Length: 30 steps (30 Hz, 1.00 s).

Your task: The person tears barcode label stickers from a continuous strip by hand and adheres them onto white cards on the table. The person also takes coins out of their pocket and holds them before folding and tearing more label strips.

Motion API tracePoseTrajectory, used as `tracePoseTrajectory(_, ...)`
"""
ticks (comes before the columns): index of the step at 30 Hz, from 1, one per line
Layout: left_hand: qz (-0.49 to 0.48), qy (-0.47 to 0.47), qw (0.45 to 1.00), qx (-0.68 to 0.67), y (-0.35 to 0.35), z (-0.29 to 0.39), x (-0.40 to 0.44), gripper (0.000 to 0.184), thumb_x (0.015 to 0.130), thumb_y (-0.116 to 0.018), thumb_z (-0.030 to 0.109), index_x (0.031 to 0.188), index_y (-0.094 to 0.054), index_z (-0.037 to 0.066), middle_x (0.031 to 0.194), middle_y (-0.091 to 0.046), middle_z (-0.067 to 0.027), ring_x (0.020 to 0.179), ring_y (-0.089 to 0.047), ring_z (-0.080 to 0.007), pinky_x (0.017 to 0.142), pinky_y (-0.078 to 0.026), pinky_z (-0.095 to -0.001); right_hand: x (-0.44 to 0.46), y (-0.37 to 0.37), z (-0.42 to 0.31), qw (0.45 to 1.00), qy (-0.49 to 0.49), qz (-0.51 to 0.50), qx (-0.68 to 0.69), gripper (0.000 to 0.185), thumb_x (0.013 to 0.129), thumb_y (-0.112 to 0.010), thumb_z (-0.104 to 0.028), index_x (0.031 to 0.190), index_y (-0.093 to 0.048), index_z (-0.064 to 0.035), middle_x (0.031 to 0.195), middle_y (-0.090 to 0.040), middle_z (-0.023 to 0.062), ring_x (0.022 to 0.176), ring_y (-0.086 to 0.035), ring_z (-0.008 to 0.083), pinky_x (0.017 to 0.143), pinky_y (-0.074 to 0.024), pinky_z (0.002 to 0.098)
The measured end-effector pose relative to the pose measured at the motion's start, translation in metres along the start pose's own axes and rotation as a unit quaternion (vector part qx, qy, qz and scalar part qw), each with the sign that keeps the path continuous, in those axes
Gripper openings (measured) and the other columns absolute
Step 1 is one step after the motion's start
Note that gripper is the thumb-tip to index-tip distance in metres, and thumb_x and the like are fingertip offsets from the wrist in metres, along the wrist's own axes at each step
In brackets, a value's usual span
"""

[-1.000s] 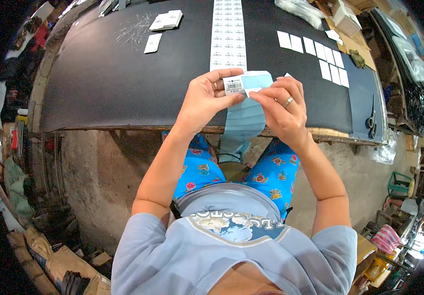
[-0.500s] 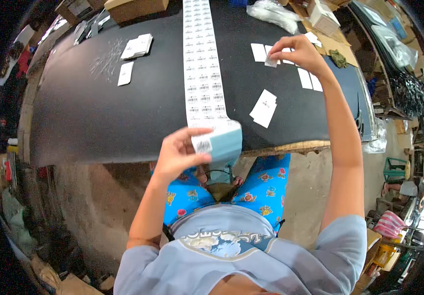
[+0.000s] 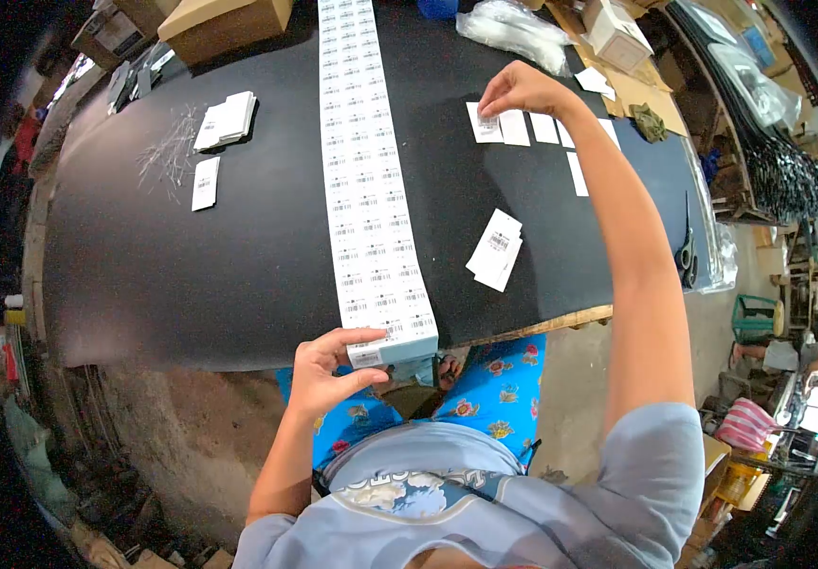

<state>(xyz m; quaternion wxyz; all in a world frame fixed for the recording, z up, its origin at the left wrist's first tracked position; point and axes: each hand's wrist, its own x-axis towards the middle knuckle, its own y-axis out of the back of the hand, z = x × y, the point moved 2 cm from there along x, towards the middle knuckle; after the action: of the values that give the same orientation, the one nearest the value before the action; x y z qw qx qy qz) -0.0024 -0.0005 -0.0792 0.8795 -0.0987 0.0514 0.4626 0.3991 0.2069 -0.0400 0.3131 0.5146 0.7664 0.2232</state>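
A long strip of barcode labels runs down the table to its front edge, where the blue-grey backing folds over. My left hand pinches the strip's front end, index finger on top and thumb below. At the far right of the table, my right hand has its fingertips closed on a small barcode sticker, which lies against the leftmost white card of a row. Another white card sits just beside it. Nearer me are overlapping cards, the top one bearing a barcode sticker.
On the left are a stack of cards, a smaller card pile and scattered thin fasteners. A cardboard box, a clear plastic bag and a white box stand at the back. Scissors lie at the right edge.
My right hand has moved left with the sticker, onto the leftmost card. My left hand has lowered toward me, and the strip's end now bends over the table's edge. The view has shifted slightly.
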Motion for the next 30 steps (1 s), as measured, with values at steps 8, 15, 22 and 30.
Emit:
tracePoseTrajectory(8,-0.003,-0.002,1.0,-0.005,0.001,0.003,0.002,0.045,0.066,-0.079,-0.001,0.108,-0.064,-0.002,0.103,-0.066,-0.0133,0.089,-0.065,-0.0152,0.077,-0.055,-0.0273,0.005,-0.004,0.007,1.0,0.012,0.016,-0.013,0.018,0.07,-0.075,-0.01,0.083,-0.072,0.0016,0.076,-0.07,0.0084,0.07,-0.064,0.0107,0.071,-0.0491,0.0235)
tracePoseTrajectory(15,-0.003,-0.011,1.0,-0.002,0.001,0.002,0.002,0.045,0.066,-0.08,0.0,0.108,-0.063,-0.003,0.104,-0.066,-0.0134,0.09,-0.065,-0.0157,0.078,-0.054,-0.0279,0.0,-0.013,0.006,0.994,0.044,0.077,-0.065,0.016,0.068,-0.075,-0.014,0.078,-0.073,-0.0013,0.072,-0.069,0.008,0.069,-0.063,0.0128,0.068,-0.0482,0.0277)
tracePoseTrajectory(22,0.001,0.035,0.999,-0.008,0.001,-0.002,0.0,0.043,0.068,-0.079,0.001,0.109,-0.064,-0.001,0.105,-0.064,-0.0107,0.094,-0.062,-0.016,0.079,-0.054,-0.0277,-0.02,-0.021,-0.001,0.979,0.089,0.168,-0.074,0.019,0.069,-0.074,-0.019,0.078,-0.073,-0.0024,0.071,-0.067,0.0092,0.072,-0.062,0.0153,0.067,-0.0472,0.0297)
tracePoseTrajectory(30,-0.009,-0.024,0.999,-0.028,0.001,-0.005,0.002,0.041,0.071,-0.077,0.0,0.11,-0.063,-0.002,0.107,-0.063,-0.0096,0.094,-0.061,-0.0139,0.08,-0.052,-0.0262,-0.124,-0.09,-0.065,0.99,-0.032,0.13,0.046,0.017,0.065,-0.073,-0.016,0.076,-0.073,-0.0028,0.07,-0.069,0.0104,0.063,-0.065,0.0149,0.063,-0.051,0.0278)
